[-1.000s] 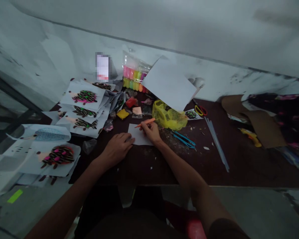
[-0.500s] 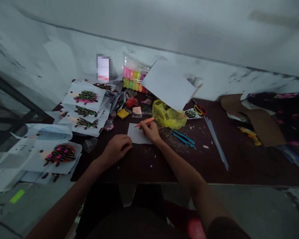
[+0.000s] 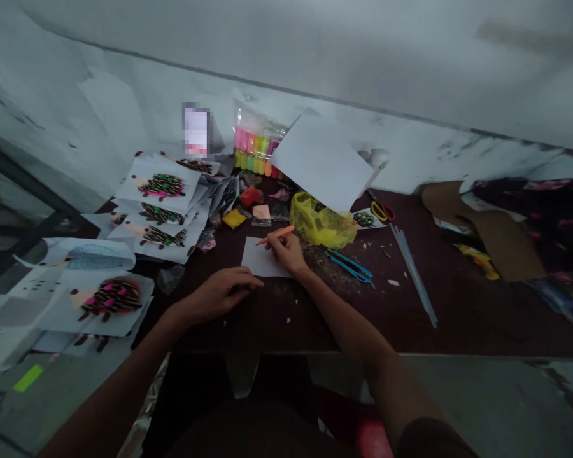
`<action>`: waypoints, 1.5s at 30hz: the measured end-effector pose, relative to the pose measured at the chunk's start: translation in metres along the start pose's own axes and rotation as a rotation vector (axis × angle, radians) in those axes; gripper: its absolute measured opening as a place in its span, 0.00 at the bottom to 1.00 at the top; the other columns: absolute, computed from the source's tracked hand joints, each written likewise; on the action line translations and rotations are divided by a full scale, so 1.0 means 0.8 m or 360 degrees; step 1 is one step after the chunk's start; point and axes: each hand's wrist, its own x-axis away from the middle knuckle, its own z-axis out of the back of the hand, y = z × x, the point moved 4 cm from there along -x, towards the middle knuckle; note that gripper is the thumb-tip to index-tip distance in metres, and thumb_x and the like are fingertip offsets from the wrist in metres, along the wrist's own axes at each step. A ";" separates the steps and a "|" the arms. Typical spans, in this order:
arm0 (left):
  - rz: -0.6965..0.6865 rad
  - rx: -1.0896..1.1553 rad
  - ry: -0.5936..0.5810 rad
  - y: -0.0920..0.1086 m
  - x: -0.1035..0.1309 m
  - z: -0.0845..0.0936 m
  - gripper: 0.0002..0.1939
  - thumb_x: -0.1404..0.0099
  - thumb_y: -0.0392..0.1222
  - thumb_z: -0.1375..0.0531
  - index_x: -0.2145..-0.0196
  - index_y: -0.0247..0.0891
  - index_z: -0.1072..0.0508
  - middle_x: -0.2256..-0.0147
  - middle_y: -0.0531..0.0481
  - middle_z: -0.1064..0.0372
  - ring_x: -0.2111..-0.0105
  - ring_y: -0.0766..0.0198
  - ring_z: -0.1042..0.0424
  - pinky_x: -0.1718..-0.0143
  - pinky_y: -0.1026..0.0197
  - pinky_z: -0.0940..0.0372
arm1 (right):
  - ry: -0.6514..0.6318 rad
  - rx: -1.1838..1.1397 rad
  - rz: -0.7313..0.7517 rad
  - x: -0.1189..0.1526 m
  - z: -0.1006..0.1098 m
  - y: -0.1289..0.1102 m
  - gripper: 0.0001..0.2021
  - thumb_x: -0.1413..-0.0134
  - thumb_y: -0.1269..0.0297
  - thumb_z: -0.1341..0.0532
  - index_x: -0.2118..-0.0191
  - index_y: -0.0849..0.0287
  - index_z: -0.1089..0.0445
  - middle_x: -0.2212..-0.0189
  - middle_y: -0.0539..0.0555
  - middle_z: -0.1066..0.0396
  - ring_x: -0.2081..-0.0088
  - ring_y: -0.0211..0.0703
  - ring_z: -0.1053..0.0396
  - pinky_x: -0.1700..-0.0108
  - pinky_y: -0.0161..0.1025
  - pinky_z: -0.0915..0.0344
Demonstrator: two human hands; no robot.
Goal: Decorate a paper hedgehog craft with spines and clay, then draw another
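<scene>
A small white sheet of paper [image 3: 260, 259] lies on the dark table in front of me. My right hand [image 3: 287, 252] is closed around an orange marker [image 3: 277, 235], whose tip points left over the sheet. Beside the sheet's lower left corner my left hand [image 3: 222, 291] rests with its fingers stretched to the right and the thumb apart, holding nothing. Just beyond my right hand sits a crumpled yellow plastic bag [image 3: 322, 222]. Blue-handled snips [image 3: 351, 265] lie to the right of that hand.
Stacked hedgehog pictures [image 3: 160, 210] cover the left side. Behind stand a pack of colored markers [image 3: 255, 152] and a large white sheet [image 3: 322, 159]. Scissors [image 3: 382, 210], pale sticks [image 3: 415, 277], a yellow tool [image 3: 478, 261] and cardboard [image 3: 506, 242] are on the right.
My left hand has stretched its fingers out further right along the sheet's lower edge. My right hand still holds the marker in nearly the same place.
</scene>
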 end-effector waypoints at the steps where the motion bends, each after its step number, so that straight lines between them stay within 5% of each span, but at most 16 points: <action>1: 0.0038 0.0013 0.0053 -0.003 -0.001 0.004 0.11 0.32 0.41 0.44 0.61 0.40 0.21 0.62 0.48 0.22 0.61 0.60 0.24 0.57 0.59 0.32 | -0.0005 0.0000 -0.0001 0.000 0.000 0.000 0.25 0.46 0.39 0.38 0.74 0.60 0.30 0.79 0.51 0.29 0.83 0.30 0.41 0.81 0.31 0.44; 3: 0.0213 -0.0069 0.0241 -0.015 -0.008 0.017 0.11 0.33 0.45 0.43 0.64 0.38 0.22 0.66 0.47 0.22 0.64 0.57 0.24 0.58 0.56 0.31 | -0.0008 0.0003 -0.0016 0.000 -0.001 0.000 0.25 0.46 0.40 0.38 0.73 0.60 0.29 0.78 0.50 0.29 0.83 0.30 0.41 0.81 0.30 0.44; 7: 0.0245 -0.0324 0.0472 -0.039 -0.036 0.034 0.24 0.39 0.41 0.40 0.44 0.38 0.28 0.50 0.43 0.24 0.50 0.51 0.26 0.45 0.47 0.34 | -0.0041 0.0002 -0.0023 0.001 -0.003 -0.001 0.24 0.46 0.41 0.38 0.72 0.61 0.27 0.79 0.50 0.29 0.83 0.30 0.42 0.81 0.30 0.44; 16: 0.0216 -0.0394 0.0313 -0.076 -0.055 0.024 0.29 0.43 0.42 0.38 0.43 0.38 0.31 0.44 0.40 0.28 0.43 0.47 0.31 0.40 0.42 0.38 | -0.0142 0.0118 0.0001 0.007 -0.004 -0.003 0.20 0.43 0.47 0.38 0.73 0.60 0.27 0.78 0.51 0.28 0.79 0.32 0.37 0.77 0.30 0.42; 26: -0.0017 -0.0521 0.0489 -0.068 -0.046 0.017 0.27 0.44 0.36 0.45 0.46 0.35 0.29 0.48 0.38 0.27 0.47 0.47 0.30 0.42 0.42 0.37 | -0.0197 0.0089 0.0093 0.014 -0.010 -0.006 0.16 0.41 0.53 0.38 0.72 0.60 0.25 0.75 0.51 0.28 0.76 0.34 0.33 0.73 0.30 0.39; 45: 0.0042 -0.0460 0.0417 -0.068 -0.046 0.023 0.27 0.46 0.37 0.44 0.47 0.36 0.29 0.48 0.40 0.28 0.47 0.47 0.31 0.42 0.43 0.37 | -0.0158 0.0190 0.0176 0.015 0.001 -0.014 0.09 0.43 0.59 0.36 0.68 0.58 0.22 0.67 0.53 0.24 0.70 0.36 0.31 0.68 0.33 0.37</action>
